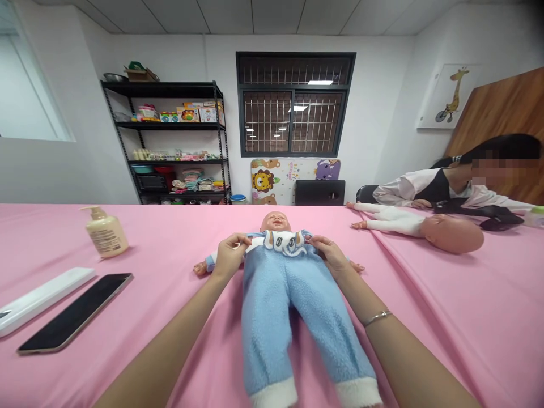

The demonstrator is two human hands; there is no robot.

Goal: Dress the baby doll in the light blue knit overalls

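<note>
A baby doll (276,221) lies on its back in front of me, its head pointing away. Over its body lie light blue fleece overalls (272,300) with white cuffs and an elephant face on the bib. My left hand (232,253) pinches the shoulder strap at the bib's left side. At the right side, my right hand (329,255) pinches the other strap near the bib's corner. The doll's arms stick out to both sides beneath my hands, one in a white sleeve with a blue cuff.
A pump bottle (106,233), a white device (45,297) and a black phone (76,313) lie or stand at left on the pink cloth (170,226). At right lies a second doll (450,232) in white, with a person (450,181) behind it. A shelf (170,123) stands at the back.
</note>
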